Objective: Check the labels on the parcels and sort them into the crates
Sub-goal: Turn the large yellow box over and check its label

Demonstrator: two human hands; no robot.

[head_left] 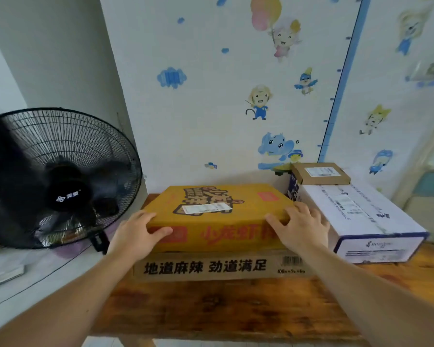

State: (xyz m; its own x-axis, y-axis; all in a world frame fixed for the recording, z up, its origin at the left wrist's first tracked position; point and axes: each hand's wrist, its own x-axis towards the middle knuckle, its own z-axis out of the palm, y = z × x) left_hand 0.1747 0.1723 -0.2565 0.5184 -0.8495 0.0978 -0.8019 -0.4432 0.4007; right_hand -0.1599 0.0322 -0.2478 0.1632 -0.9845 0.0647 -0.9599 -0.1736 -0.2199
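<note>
Head view. A yellow parcel (251, 211) is lying flat on top of a tan carton (211, 267) printed with black characters, and both are resting on a wooden table (223, 309) against a cartoon-papered wall (198, 108). A white shipping label (207, 209) is facing up near the middle of the parcel's lid.

The left hand (135, 234) is gripping the parcel's near left corner. Its fingers (145, 216) are curling over the top edge onto the lid while its thumb (161, 231) is pressing against the front face, so the corner is sitting between them.

The right hand (303, 229) is gripping the near right corner. Its fingers (293, 209) are lying spread and bent across the lid's right edge, and its thumb (273, 219) is resting on the front top edge. The parcel is thus spanning the gap between the two hands, with both forearms reaching in from below.

Just beside the parcel on the right, a white box (361, 214) with blue trim is sitting on the table, carrying a small brown parcel (321, 174) with its own label on its far end. A black fan (60, 176) is standing to the left of the table.
</note>
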